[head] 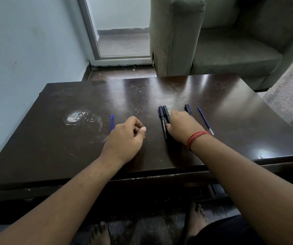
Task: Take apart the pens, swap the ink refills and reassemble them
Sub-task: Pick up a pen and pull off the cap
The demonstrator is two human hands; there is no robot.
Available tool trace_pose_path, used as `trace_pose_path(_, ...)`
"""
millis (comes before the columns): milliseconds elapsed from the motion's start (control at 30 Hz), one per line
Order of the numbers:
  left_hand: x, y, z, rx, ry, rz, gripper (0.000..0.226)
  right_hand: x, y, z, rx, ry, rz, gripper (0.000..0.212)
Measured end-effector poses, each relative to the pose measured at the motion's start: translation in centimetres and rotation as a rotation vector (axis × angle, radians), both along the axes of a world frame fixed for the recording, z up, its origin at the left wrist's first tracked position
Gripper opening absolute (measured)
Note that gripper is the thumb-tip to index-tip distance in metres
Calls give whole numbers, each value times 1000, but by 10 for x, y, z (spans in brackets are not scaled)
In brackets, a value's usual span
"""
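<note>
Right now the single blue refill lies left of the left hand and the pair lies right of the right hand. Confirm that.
Not quite. The head view shows the sides swapped: the pair of blue refills lies left of the left hand, and the single blue refill right of the right hand.

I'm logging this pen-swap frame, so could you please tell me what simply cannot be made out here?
- Third black pen, head view: the right hand covers everything but its far end.
- Left hand: curled fingers hide whether it holds anything.
- Blue refills: the left hand covers their near ends.
- Print on the pen pair: too small to read fully.
</note>
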State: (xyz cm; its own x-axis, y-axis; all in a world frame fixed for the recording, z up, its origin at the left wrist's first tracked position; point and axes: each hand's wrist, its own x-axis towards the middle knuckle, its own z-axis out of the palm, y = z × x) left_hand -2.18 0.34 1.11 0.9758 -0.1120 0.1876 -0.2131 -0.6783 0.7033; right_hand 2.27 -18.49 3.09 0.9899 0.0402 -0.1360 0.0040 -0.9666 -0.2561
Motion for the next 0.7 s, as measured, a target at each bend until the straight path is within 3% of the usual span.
trace_pose_path(167,0,0,-1,-10,11,-7,7,7,-7,3,33,-15,-61,23)
trace_pose_path(233,2,-1,0,-104,57,14,8,7,-9,8,104,-78,-71,25)
trace_pose_path(467,9,-7,8,-905,397,93,18,-21,25,8,508,-68,132,15)
trace_pose_path(633,3,-8,10,-938,469,79,20,-31,44,-1,595,-46,220,11)
trace_pose_path(700,5,-5,11,-830,409,97,19,-29,39,2,640,-40,214,11)
